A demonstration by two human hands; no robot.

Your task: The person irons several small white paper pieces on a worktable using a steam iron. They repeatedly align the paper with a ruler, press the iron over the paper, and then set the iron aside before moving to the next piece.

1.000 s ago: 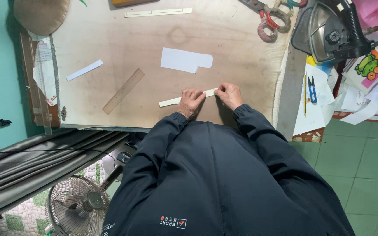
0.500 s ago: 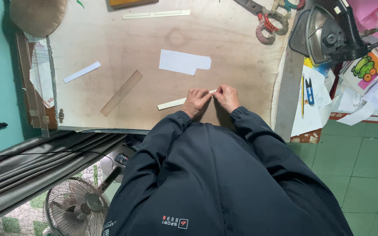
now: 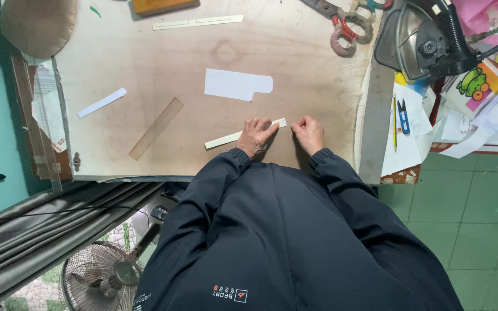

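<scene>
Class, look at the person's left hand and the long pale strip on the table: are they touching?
Touching. The head view shows the left hand lying across the pale strip, its fingers pressing on the strip's right end; the strip emerges on both sides of the hand.
</scene>
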